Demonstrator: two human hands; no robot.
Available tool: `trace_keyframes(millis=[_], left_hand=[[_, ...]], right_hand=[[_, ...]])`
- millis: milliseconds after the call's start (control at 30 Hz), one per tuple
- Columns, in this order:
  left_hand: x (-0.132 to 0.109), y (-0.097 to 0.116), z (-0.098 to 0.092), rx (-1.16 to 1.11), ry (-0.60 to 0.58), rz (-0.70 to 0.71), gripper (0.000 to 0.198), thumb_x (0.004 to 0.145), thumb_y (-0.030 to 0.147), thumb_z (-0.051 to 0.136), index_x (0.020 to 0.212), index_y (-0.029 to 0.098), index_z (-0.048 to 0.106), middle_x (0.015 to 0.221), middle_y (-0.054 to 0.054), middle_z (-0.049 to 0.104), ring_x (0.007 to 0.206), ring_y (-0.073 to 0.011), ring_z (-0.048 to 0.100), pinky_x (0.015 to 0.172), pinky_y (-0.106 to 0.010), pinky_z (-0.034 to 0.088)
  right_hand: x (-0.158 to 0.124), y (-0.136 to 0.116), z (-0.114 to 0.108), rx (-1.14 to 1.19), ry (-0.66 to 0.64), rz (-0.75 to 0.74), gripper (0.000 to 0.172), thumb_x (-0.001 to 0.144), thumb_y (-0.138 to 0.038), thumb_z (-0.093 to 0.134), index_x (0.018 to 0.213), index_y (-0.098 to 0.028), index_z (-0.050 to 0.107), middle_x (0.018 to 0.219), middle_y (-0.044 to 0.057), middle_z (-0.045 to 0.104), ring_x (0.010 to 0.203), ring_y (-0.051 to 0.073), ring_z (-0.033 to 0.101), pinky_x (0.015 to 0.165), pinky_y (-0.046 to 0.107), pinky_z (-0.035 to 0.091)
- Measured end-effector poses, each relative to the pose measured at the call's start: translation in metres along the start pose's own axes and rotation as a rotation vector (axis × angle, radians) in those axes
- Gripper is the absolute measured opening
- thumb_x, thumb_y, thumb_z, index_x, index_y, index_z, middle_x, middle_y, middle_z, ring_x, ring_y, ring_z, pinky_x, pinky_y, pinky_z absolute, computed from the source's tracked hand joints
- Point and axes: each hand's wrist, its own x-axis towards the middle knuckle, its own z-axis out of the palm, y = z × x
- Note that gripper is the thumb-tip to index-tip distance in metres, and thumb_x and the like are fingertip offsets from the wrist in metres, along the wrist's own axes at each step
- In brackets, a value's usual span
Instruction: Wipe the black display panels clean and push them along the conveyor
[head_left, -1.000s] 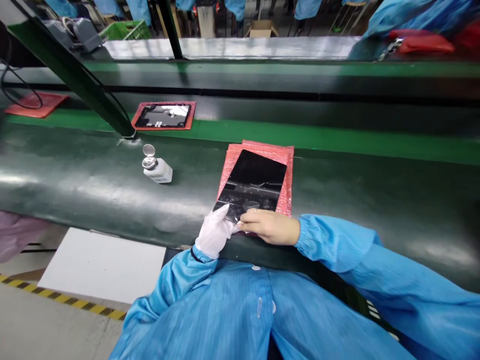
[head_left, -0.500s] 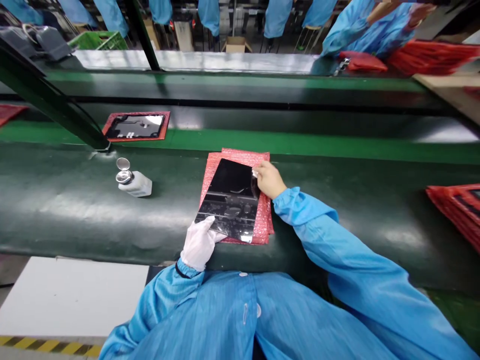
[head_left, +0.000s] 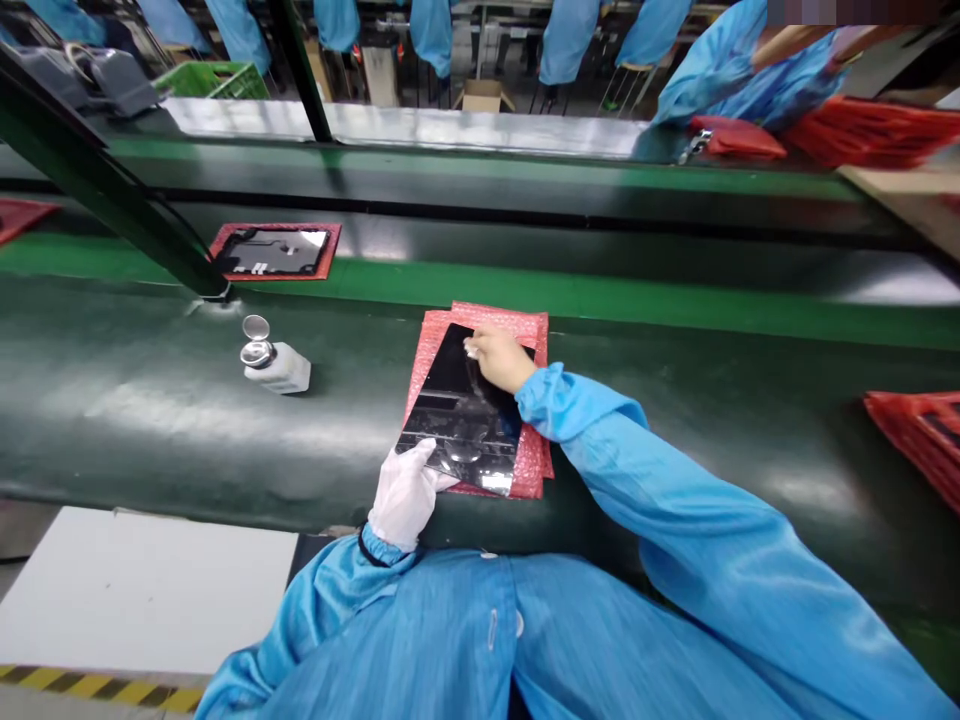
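A glossy black screen panel (head_left: 465,425) lies tilted over red bubble-wrap bags (head_left: 534,462), with smudges and reflections on its lower half. My left hand (head_left: 405,492), in a white glove, grips the panel's lower left corner, thumb on top. Bare, my right hand (head_left: 501,358) is over the panel's upper part, fingers pinched on a small white wipe (head_left: 471,348) against the surface. A white pump bottle (head_left: 279,367) with its metal lid flipped up stands to the left of the panel.
Another dark panel (head_left: 274,250) rests on a red bag beyond the bottle, beside a green post (head_left: 142,200). Red bags (head_left: 919,430) are stacked at the right edge. Across the bench, a person in blue sleeves (head_left: 712,65) is near more red bags (head_left: 877,130).
My right hand has moved left with the wipe, from the panel's upper right edge to its upper middle. My left hand keeps its grip at the corner. The view has shifted slightly.
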Motion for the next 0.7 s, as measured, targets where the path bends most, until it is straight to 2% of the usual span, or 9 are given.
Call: trace_keyframes(millis=[100, 200, 300, 367, 467, 533, 600, 700], left_hand=[[0.002, -0.001, 0.002, 0.180, 0.024, 0.118, 0.034, 0.060, 0.027, 0.080, 0.093, 0.021, 0.070, 0.097, -0.010, 0.068, 0.096, -0.0304, 0.063, 0.097, -0.050, 0.048], [0.005, 0.001, 0.004, 0.282, 0.056, 0.201, 0.031, 0.059, 0.021, 0.078, 0.090, 0.020, 0.071, 0.093, -0.011, 0.070, 0.094, -0.0310, 0.064, 0.099, -0.050, 0.046], [0.004, 0.011, -0.003, 0.321, 0.132, 0.272, 0.026, 0.066, 0.020, 0.070, 0.091, 0.020, 0.072, 0.088, -0.010, 0.070, 0.085, -0.0277, 0.066, 0.091, -0.048, 0.052], [0.002, 0.027, -0.017, 0.401, 0.201, 0.371, 0.025, 0.068, 0.019, 0.065, 0.091, 0.020, 0.073, 0.091, -0.010, 0.070, 0.085, -0.0266, 0.066, 0.088, -0.045, 0.053], [0.000, 0.068, -0.037, 0.590, 0.306, 0.553, 0.024, 0.073, 0.021, 0.060, 0.093, 0.021, 0.073, 0.095, -0.008, 0.070, 0.097, -0.0266, 0.064, 0.092, -0.040, 0.051], [-0.001, 0.099, -0.038, 0.671, 0.370, 0.580, 0.031, 0.079, 0.026, 0.056, 0.107, 0.021, 0.070, 0.089, -0.006, 0.070, 0.093, -0.0245, 0.064, 0.090, -0.037, 0.050], [-0.001, 0.122, -0.026, 0.775, 0.303, 0.568, 0.041, 0.082, 0.031, 0.053, 0.121, 0.021, 0.064, 0.079, -0.007, 0.068, 0.078, -0.0228, 0.065, 0.083, -0.038, 0.052], [-0.001, 0.132, 0.004, 0.956, 0.035, 0.544, 0.044, 0.086, 0.029, 0.044, 0.124, 0.019, 0.063, 0.076, -0.013, 0.065, 0.065, -0.0246, 0.062, 0.074, -0.047, 0.051]], right_hand=[[-0.040, -0.042, 0.010, 0.085, -0.092, -0.318, 0.029, 0.088, -0.007, 0.040, 0.081, -0.012, 0.067, 0.081, 0.009, 0.059, 0.077, 0.018, 0.052, 0.077, 0.031, 0.044], [-0.089, -0.071, 0.007, 0.178, -0.153, -0.429, 0.030, 0.091, -0.009, 0.038, 0.091, -0.013, 0.068, 0.086, 0.010, 0.061, 0.080, 0.017, 0.055, 0.078, 0.031, 0.047], [-0.121, -0.067, -0.016, 0.282, -0.136, -0.387, 0.030, 0.091, -0.010, 0.039, 0.098, -0.015, 0.068, 0.089, 0.009, 0.061, 0.081, 0.016, 0.058, 0.075, 0.029, 0.050], [-0.136, -0.052, -0.030, 0.300, -0.003, -0.278, 0.031, 0.090, -0.010, 0.040, 0.103, -0.017, 0.067, 0.093, 0.009, 0.061, 0.085, 0.016, 0.060, 0.076, 0.030, 0.052], [-0.152, -0.030, -0.035, 0.212, 0.195, -0.107, 0.029, 0.087, -0.010, 0.043, 0.098, -0.018, 0.069, 0.105, 0.011, 0.062, 0.094, 0.019, 0.063, 0.082, 0.035, 0.055], [-0.159, -0.024, -0.025, 0.158, 0.181, -0.088, 0.029, 0.085, -0.008, 0.043, 0.092, -0.016, 0.070, 0.113, 0.014, 0.063, 0.101, 0.021, 0.063, 0.087, 0.038, 0.055], [-0.163, -0.024, -0.013, 0.135, 0.112, -0.118, 0.031, 0.084, -0.005, 0.043, 0.091, -0.015, 0.071, 0.114, 0.015, 0.065, 0.102, 0.022, 0.064, 0.089, 0.039, 0.055], [-0.164, -0.028, 0.000, 0.120, 0.070, -0.144, 0.034, 0.083, -0.002, 0.041, 0.093, -0.015, 0.072, 0.109, 0.014, 0.069, 0.098, 0.021, 0.066, 0.088, 0.039, 0.055]])
